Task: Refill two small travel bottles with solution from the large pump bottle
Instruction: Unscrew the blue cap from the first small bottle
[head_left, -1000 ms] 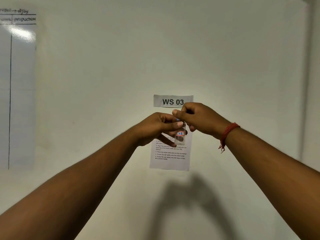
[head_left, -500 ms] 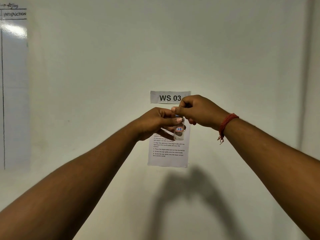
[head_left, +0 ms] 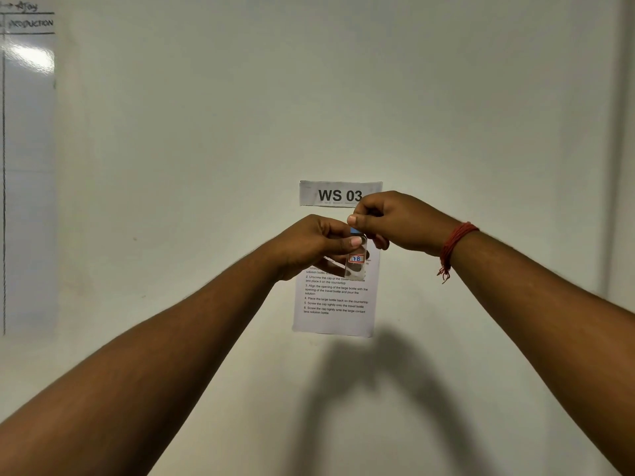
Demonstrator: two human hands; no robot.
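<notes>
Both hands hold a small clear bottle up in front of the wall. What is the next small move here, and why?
Probably a further turn of the blue cap with the right hand, while the left hand keeps the small bottle steady. The right thumb and fingers pinch the cap at the top, and the left hand grips the body below it. Whether the cap is being loosened or tightened cannot be told.

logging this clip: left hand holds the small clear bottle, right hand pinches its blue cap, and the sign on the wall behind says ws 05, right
Not quite. In the head view the sign reads WS 03, not WS 05. The rest holds: the left hand holds the small clear bottle and the right hand pinches its blue cap.
</notes>
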